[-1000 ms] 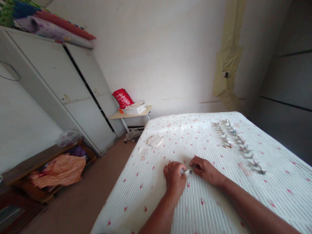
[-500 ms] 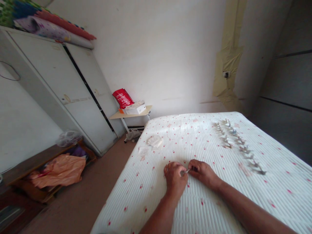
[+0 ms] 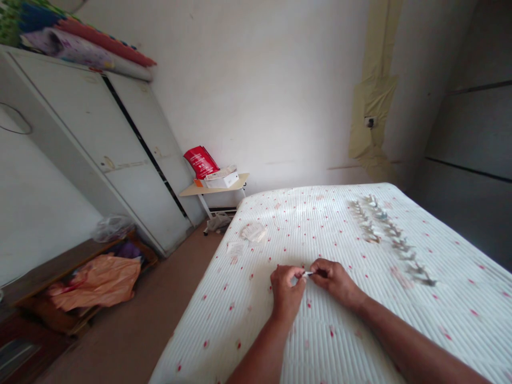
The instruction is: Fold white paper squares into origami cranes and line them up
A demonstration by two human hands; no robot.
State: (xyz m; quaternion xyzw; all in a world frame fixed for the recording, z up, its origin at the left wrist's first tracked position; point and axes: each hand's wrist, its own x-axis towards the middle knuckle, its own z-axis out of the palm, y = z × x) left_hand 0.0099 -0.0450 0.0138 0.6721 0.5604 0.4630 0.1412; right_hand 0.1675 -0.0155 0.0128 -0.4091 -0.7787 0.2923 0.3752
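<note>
Over the near middle of the bed, my left hand (image 3: 287, 285) and my right hand (image 3: 334, 280) face each other, thumbs and fingers pinched. Between their fingertips is a small whitish piece of folded paper (image 3: 308, 273), both hands gripping it; most of it is covered by the fingers. A loose pile of thin paper pieces (image 3: 253, 232) lies beyond my left hand. Beside that pile is a single printed paper sheet (image 3: 236, 249). Off to the right, two rows of small folded paper figures (image 3: 394, 230) stand on the cover; their exact shape is blurred.
The bed's quilted white cover (image 3: 320, 341) has red dots. Behind it, a small side table (image 3: 190, 190) holds a red bag (image 3: 200, 162) and a white box (image 3: 224, 181). A grey cabinet (image 3: 132, 154) and a low shelf with orange cloth (image 3: 100, 280) stand left.
Both hands have risen slightly, and the paper between the fingertips has turned more level. My left fingers have drawn closer in. The paper pile and the figures have stayed put.
</note>
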